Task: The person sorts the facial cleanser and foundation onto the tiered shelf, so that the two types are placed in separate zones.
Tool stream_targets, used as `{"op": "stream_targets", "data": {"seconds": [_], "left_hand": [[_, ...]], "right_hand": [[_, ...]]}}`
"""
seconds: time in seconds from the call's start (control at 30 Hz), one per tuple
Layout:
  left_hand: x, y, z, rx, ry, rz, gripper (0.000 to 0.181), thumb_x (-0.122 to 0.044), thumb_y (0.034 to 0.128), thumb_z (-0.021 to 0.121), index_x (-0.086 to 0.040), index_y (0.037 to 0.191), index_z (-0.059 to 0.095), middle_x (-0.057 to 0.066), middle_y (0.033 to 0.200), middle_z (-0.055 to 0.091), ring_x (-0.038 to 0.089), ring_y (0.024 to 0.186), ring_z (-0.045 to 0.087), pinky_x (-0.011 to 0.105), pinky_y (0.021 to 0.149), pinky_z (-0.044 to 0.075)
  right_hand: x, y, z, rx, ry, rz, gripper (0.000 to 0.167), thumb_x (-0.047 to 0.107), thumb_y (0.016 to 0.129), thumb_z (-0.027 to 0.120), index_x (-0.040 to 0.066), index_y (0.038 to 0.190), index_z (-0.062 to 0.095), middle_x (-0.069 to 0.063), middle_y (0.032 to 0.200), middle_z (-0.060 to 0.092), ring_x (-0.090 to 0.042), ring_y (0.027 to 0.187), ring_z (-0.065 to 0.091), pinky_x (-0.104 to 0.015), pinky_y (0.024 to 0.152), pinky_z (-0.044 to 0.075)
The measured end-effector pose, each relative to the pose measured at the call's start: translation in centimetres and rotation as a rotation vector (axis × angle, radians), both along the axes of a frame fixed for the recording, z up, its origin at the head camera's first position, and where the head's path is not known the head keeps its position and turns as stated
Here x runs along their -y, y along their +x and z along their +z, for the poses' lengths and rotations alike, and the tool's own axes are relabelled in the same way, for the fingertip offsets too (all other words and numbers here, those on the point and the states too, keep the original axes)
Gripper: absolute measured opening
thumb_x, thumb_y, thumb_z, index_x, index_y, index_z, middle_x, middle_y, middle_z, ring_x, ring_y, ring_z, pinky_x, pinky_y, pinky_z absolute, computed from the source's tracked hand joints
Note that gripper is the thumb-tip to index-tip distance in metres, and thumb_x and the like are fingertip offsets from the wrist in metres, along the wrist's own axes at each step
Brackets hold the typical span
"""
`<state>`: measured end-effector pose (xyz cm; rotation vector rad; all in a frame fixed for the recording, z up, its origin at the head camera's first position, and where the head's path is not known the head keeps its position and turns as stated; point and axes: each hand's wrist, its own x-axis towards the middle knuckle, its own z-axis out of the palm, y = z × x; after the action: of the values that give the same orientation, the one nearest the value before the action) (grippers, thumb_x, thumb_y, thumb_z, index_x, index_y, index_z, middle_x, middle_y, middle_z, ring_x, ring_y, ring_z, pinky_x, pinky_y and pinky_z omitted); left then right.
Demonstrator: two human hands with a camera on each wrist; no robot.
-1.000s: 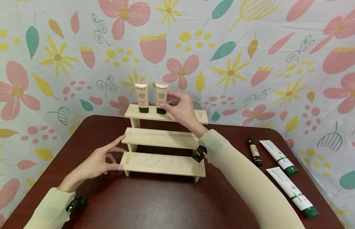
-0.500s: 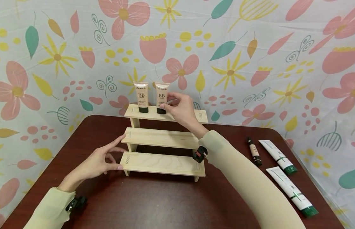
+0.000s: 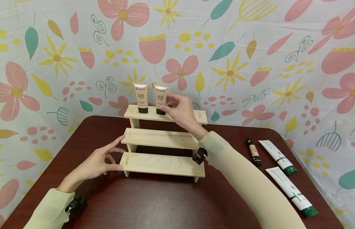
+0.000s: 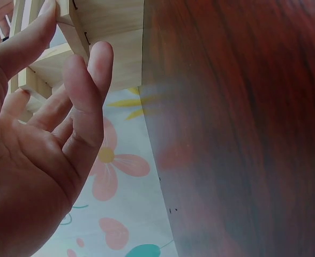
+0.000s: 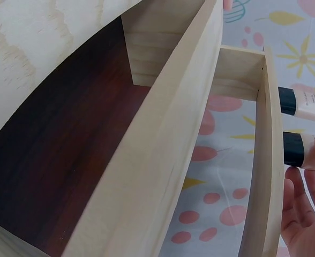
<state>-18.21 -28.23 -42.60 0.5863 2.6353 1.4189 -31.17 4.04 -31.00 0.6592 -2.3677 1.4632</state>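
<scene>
The fingers of the right hand (image 3: 181, 110) pinch a BB tube (image 3: 160, 95), upright at the top tier of a wooden shelf (image 3: 160, 162); a second BB tube (image 3: 141, 98) stands just left; the left hand (image 3: 95, 163), fingers apart, touches the shelf's left end; the right sleeve (image 3: 246, 181) crosses before its right end; beyond lie two white tubes (image 3: 291, 191) and a slim tube (image 3: 253, 151) on the bench (image 3: 154, 203).

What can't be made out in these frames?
Head: lower right side of the right BB tube, behind the right hand.
Head: right end of the middle shelf, behind the right forearm.
Head: lettering on the slim dark-capped tube, too small.
Right wrist: top of the left BB tube, cut off by the frame's right edge.
</scene>
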Motion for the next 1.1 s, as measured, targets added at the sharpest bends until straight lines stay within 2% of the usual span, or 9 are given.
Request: {"op": "stream_targets", "data": {"seconds": [0.7,1.0,1.1], "left_hand": [[0.1,0.1,0.0,-0.009,0.016,-0.017,0.111,-0.009,0.082,0.092,-0.035,0.168,0.028,0.018,0.134,0.066,0.022,0.07,0.069,0.036,0.044,0.053],[0.0,0.1,0.1,-0.004,0.011,-0.006,0.111,-0.009,0.0817,0.092,-0.035,0.168,0.028,0.018,0.134,0.067,0.022,0.071,0.069,0.037,0.044,0.053],[0.0,0.1,0.1,-0.001,0.009,-0.007,0.11,-0.009,0.0819,0.092,-0.035,0.168,0.028,0.018,0.134,0.066,0.022,0.071,0.069,0.037,0.044,0.053]], "right_hand": [[-0.2,-0.1,0.1,0.003,0.015,0.002,0.041,0.021,0.09,0.087,0.008,0.128,0.076,-0.004,0.107,0.078,-0.018,0.092,0.073,-0.039,0.082,0.058],[-0.6,0.1,0.1,-0.007,0.019,0.027,0.042,0.02,0.091,0.086,0.011,0.131,0.076,-0.002,0.111,0.077,-0.015,0.091,0.073,-0.037,0.078,0.058],[-1.1,0.2,0.0,-0.013,0.02,0.035,0.042,0.019,0.092,0.086,0.011,0.132,0.075,-0.005,0.114,0.077,-0.016,0.09,0.073,-0.036,0.076,0.058]]}}
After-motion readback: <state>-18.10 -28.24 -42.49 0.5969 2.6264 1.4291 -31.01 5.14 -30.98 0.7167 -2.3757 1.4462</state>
